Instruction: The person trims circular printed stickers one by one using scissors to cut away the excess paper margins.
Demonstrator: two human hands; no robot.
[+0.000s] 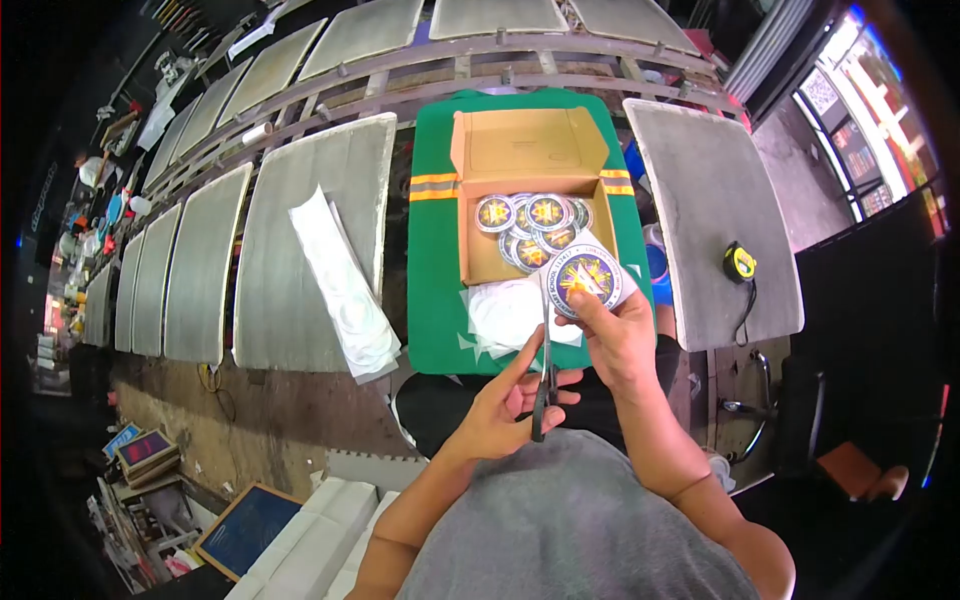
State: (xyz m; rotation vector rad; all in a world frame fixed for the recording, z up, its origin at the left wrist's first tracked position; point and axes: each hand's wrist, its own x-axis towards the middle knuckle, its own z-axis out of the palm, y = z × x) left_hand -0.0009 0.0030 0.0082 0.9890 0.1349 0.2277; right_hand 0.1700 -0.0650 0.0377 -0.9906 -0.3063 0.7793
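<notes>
My left hand (pixel 497 408) is closed around black-handled scissors (pixel 546 384), with the blades pointing away from me. Between thumb and fingers, my right hand (pixel 622 342) grips a round printed sticker (pixel 582 280) with a blue ring and a yellow emblem, on white backing. The scissor tips meet the left side of that backing. Beyond my hands, an opened cardboard box (pixel 470 262) holds several round cut stickers (pixel 548 212) in a loose pile. White sheets and scraps (pixel 505 316) lie in front of the box, partly under my hands.
Under the box is a padded board covered in green cloth (pixel 430 300). A strip of white paper sheets (pixel 345 285) lies on the grey board (pixel 275 270) to the left. A yellow tape measure (pixel 739 263) sits on the right board (pixel 700 200). More grey boards line the back.
</notes>
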